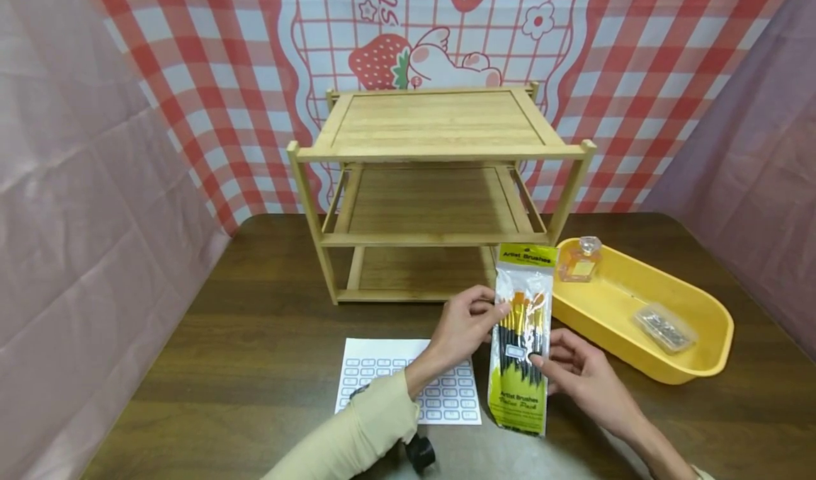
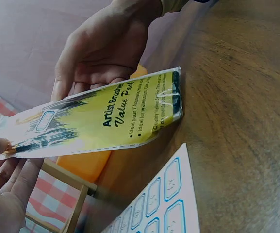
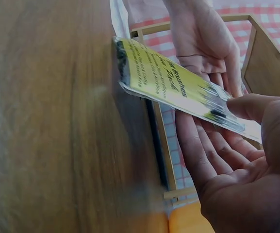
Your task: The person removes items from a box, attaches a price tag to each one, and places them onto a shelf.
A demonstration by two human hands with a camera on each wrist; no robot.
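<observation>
Both hands hold a pack of artist brushes (image 1: 518, 388), a clear plastic sleeve with a yellow-green card and several dark-handled brushes inside. My left hand (image 1: 462, 328) pinches its left edge, thumb on the front and fingers behind. On the opposite edge my right hand (image 1: 589, 377) grips it the same way, its thumb by a small blue-bordered label (image 2: 45, 121) stuck on the sleeve. Below my left forearm lies a sheet of labels (image 1: 446, 402), printed in rows and partly covered by the arm. The pack's bottom end (image 3: 123, 63) is tilted toward me, above the table.
A three-tier wooden shelf (image 1: 440, 239) stands behind the hands. To the right sits a yellow tray (image 1: 612, 303) holding a perfume bottle (image 1: 579, 262) and a small clear box (image 1: 664, 326) of metal pieces. A checked strawberry cloth (image 1: 210, 76) hangs at the back.
</observation>
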